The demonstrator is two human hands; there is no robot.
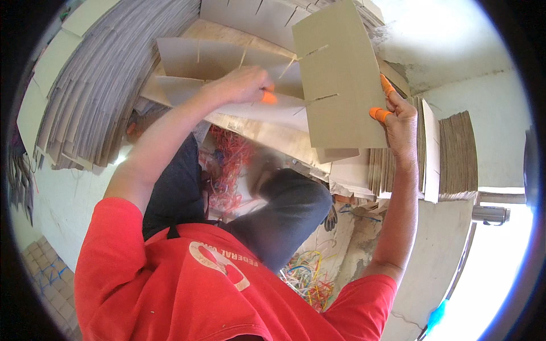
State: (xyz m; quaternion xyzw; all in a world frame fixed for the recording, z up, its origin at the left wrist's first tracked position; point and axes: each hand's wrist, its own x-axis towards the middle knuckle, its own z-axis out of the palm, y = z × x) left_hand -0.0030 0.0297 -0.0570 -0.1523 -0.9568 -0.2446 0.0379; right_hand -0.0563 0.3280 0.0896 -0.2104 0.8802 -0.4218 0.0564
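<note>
My right hand (402, 122), with orange finger covers on the thumb and a finger, grips the right edge of a flat brown cardboard sheet (344, 74). Two slits run into this sheet from its left edge. My left hand (245, 86) is closed over slotted cardboard strips (227, 59) that stand on edge on a wooden board (267, 136). Its orange-covered fingertips are blurred, and whatever they pinch is hidden. The held sheet's left edge is close to the strips' right ends; whether they touch I cannot tell.
A tall stack of cardboard (114, 74) rises at the left. More stacked cardboard (458, 156) stands at the right beside the wall. Tangled red strips (230, 165) lie below the board near my legs, and multicoloured strips (310, 278) lie lower right.
</note>
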